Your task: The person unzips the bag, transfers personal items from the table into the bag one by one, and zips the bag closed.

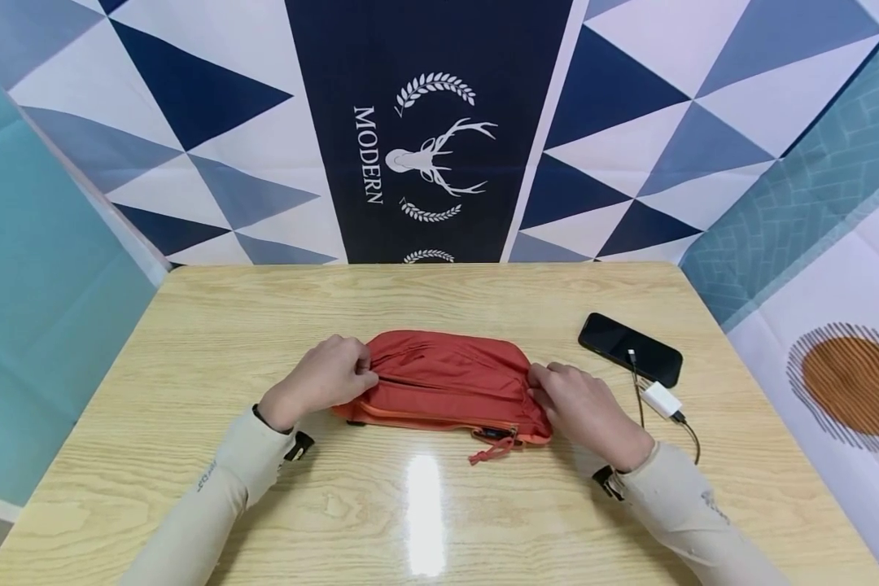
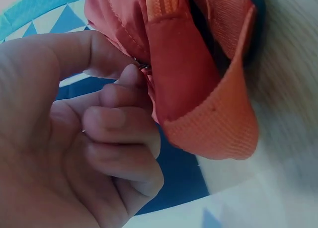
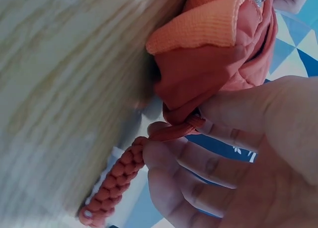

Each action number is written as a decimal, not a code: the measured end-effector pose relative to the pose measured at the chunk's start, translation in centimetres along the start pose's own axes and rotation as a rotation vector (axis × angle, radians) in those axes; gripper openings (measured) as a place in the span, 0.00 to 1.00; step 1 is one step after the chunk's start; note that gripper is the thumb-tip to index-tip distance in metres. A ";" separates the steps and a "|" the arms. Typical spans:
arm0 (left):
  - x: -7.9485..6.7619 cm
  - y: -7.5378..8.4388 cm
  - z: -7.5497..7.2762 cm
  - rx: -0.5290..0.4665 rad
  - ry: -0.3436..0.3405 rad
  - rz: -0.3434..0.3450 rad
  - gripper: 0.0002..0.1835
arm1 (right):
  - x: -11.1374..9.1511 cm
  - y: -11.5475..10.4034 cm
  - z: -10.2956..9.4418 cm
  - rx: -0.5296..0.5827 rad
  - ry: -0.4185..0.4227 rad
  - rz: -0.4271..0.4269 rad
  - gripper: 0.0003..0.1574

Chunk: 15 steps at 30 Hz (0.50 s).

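A red zippered waist bag (image 1: pixel 447 362) with orange trim lies across the middle of the table. My left hand (image 1: pixel 325 376) pinches its left end between thumb and index finger, close to the zipper, with the other fingers curled. Beside that grip, an orange webbing loop (image 2: pixel 218 121) sticks out in the left wrist view. At the opposite end my right hand (image 1: pixel 582 411) pinches the bag's fabric. A braided red cord (image 3: pixel 112 186) hangs by the right fingertips in the right wrist view. Along the front zipper hangs a red cord pull (image 1: pixel 494 450).
A black phone (image 1: pixel 630 348) lies at the right of the wooden table (image 1: pixel 212 309). Near it are a small white adapter (image 1: pixel 661 399) and a black cable (image 1: pixel 692 439). A patterned cloth (image 1: pixel 439 163) hangs behind the table's far edge.
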<state>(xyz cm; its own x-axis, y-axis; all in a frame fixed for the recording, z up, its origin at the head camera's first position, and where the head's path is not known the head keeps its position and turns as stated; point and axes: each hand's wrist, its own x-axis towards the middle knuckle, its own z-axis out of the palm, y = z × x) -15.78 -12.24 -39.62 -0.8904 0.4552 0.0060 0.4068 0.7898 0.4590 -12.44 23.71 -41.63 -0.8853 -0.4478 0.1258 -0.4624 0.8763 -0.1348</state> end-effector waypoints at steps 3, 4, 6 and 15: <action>-0.2 1.2 0.2 0.075 0.051 0.038 0.20 | -0.1 0.2 0.0 0.004 -0.006 0.002 0.09; -0.2 1.6 0.2 0.105 0.083 0.060 0.20 | -0.1 0.3 0.1 0.004 -0.008 0.004 0.09; -0.3 2.5 0.4 0.157 0.159 0.126 0.16 | -0.1 0.4 0.2 0.003 -0.008 0.006 0.08; -0.1 3.4 2.3 0.259 0.305 0.399 0.13 | -0.1 0.0 0.0 -0.053 0.065 -0.069 0.07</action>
<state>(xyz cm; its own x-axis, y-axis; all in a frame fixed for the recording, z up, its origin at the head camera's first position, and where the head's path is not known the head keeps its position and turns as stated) -13.86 -8.62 -40.04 -0.6603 0.6300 0.4088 0.7267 0.6735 0.1357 -12.39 23.79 -41.61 -0.8457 -0.4961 0.1968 -0.5171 0.8529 -0.0720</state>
